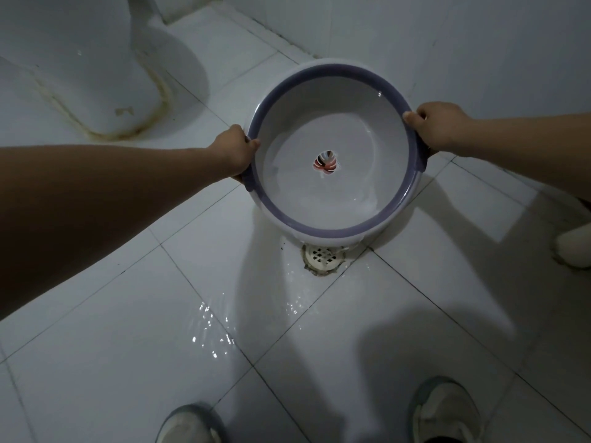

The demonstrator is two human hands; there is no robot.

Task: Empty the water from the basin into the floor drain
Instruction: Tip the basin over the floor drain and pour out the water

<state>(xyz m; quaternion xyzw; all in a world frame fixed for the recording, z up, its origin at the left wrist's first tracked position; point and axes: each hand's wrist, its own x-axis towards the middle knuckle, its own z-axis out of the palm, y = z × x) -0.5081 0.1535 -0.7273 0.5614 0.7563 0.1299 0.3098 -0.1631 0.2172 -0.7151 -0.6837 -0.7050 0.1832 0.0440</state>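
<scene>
A round white basin (319,203) with a purple rim and a small leaf picture on its bottom is held above the floor, tilted toward me. My left hand (235,151) grips its left rim and my right hand (438,126) grips its right rim. A thin film of water lies at the basin's lower inside edge. The white floor drain (323,257) sits just below the basin's near edge, partly hidden by it. Water glistens on the tiles around and in front of the drain.
A white toilet base (96,75) stands at the upper left, with a stained joint on the floor. A tiled wall (447,43) rises behind the basin. My two shoes (444,414) are at the bottom edge. A white object (575,247) lies at the right edge.
</scene>
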